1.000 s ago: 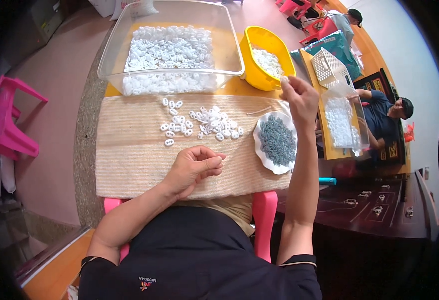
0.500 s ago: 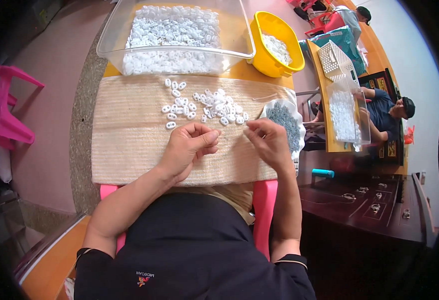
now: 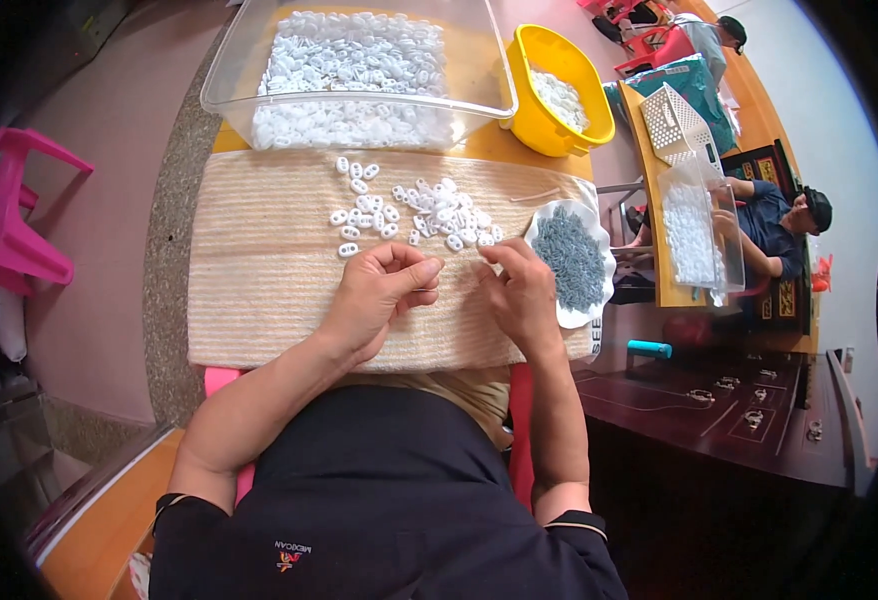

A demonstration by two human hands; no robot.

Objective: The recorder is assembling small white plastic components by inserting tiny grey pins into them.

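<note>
My left hand point(image 3: 384, 298) is closed in a pinch over the striped cream cloth point(image 3: 259, 290), thumb against forefinger. Whatever the pinch may hold is hidden or too small to name. My right hand point(image 3: 521, 300) has its fingers curled together just below a loose pile of small white oval pieces with two holes point(image 3: 446, 212); I cannot make out anything in its fingertips. A looser group of the same white ovals point(image 3: 364, 210) lies above my left hand. Beside my right hand is a white wavy-edged plate point(image 3: 607, 262) heaped with small grey pin-like parts point(image 3: 569, 258).
A clear plastic bin point(image 3: 221, 80) full of white ovals stands at the far edge, beside a yellow tub point(image 3: 539, 125) holding more. A thin white stick point(image 3: 536, 195) lies on the cloth. Rightward, another person point(image 3: 769, 215) sits at a table with a clear bin point(image 3: 694, 230).
My right hand has moved left, away from the grey parts and toward my left hand, uncovering more of the plate. My left hand keeps its pinch in about the same place.
</note>
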